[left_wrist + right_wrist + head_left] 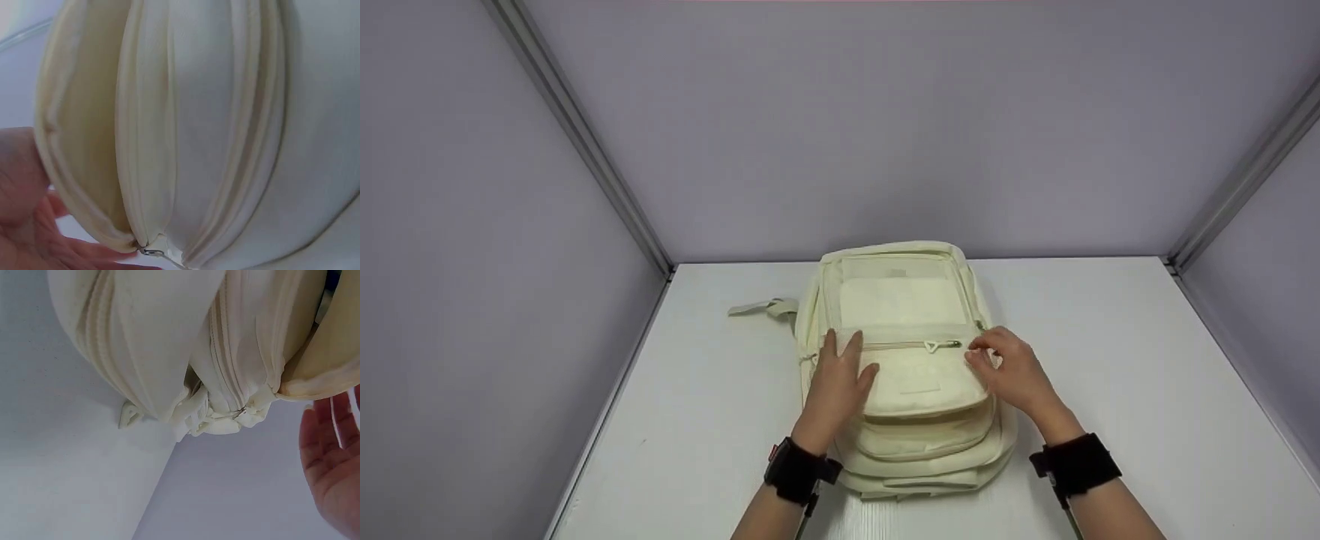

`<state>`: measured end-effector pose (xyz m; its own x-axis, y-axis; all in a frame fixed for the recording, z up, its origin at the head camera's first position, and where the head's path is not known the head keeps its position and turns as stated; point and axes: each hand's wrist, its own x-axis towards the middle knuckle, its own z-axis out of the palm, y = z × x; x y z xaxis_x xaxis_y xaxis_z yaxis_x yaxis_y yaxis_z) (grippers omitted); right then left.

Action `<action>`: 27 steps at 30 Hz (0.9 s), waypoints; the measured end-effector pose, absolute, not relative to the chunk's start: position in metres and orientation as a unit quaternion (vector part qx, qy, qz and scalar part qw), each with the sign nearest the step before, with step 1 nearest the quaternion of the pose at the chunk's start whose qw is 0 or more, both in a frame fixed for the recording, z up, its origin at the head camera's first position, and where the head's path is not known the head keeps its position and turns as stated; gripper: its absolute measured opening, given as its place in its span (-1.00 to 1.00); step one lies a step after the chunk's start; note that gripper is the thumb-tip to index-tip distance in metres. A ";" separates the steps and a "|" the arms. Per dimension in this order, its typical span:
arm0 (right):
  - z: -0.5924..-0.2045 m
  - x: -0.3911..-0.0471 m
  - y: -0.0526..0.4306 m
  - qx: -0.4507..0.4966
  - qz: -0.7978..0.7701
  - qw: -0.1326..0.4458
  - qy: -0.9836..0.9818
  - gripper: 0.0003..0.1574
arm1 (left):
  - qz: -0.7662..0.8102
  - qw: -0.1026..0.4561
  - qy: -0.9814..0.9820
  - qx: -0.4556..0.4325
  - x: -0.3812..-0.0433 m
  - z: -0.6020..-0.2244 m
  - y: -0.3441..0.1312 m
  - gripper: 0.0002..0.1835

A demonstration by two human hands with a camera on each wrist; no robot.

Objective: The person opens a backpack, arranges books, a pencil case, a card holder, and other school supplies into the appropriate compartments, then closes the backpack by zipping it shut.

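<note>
A cream backpack (904, 304) lies on the white table, its zipped front face up. The near edge of its front pocket (924, 382) gapes, and the left wrist view looks into the pocket's pale lining (104, 107). My left hand (836, 382) rests on the left side of this pocket with fingers spread. At the pocket's right edge is my right hand (1011, 371), its thumb and index finger bent toward each other with a small gap. A white triangular zipper pull (932, 346) lies between both hands. In the left wrist view, a metal zipper slider (151, 251) sits at the pocket's corner.
A loose strap (761, 307) sticks out left of the backpack onto the white table (697, 420). Grey panels stand behind (915, 127) and at both sides, with metal posts at the corners. Each wrist wears a black band.
</note>
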<state>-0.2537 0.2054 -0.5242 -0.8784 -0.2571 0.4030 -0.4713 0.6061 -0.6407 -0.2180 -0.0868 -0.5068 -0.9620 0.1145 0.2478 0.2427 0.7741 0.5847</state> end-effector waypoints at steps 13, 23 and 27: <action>-0.532 -0.243 0.196 0.201 0.359 0.015 -0.911 -0.32 | -0.336 -0.006 -0.937 -0.093 -0.225 -0.522 -0.096 -0.31; -0.531 -0.243 0.188 0.191 0.348 -0.001 -0.918 -0.29 | -0.352 -0.010 -0.932 -0.087 -0.239 -0.524 -0.103 -0.29; -0.529 -0.251 0.186 0.192 0.349 -0.011 -0.917 -0.28 | -0.357 -0.008 -0.931 -0.076 -0.247 -0.523 -0.103 -0.28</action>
